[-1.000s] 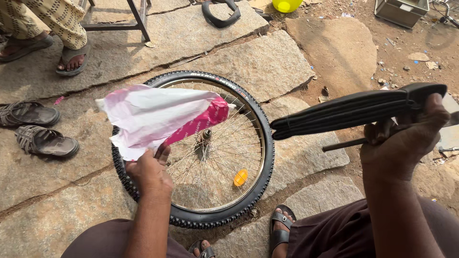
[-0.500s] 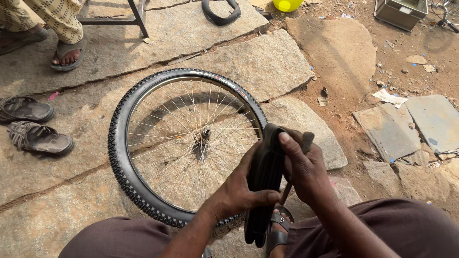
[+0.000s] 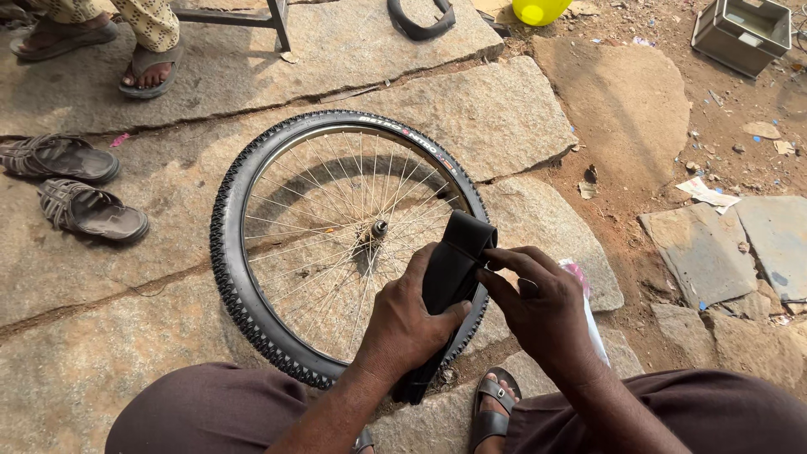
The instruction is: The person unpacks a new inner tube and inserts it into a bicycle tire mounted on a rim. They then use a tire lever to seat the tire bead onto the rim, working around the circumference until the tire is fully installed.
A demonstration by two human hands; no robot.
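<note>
In the head view, the left hand wraps around a folded black inner tube, thumb across its front and fingers curled behind, gripping it at mid-length. The right hand meets the tube's upper fold, thumb and forefinger pinching its edge while the other fingers bend loosely. The tube stands nearly upright between both hands, its top just over the right-hand rim of a bicycle wheel, its lower end hanging down near the person's sandalled foot. The wheel lies flat on stone slabs, knobby tyre on, spokes and hub showing. A pink-and-white plastic wrapper peeks from behind the right hand. A pair of brown sandals rests to the left. Another person's sandalled feet stand at the top left, near a yellow object.
</note>
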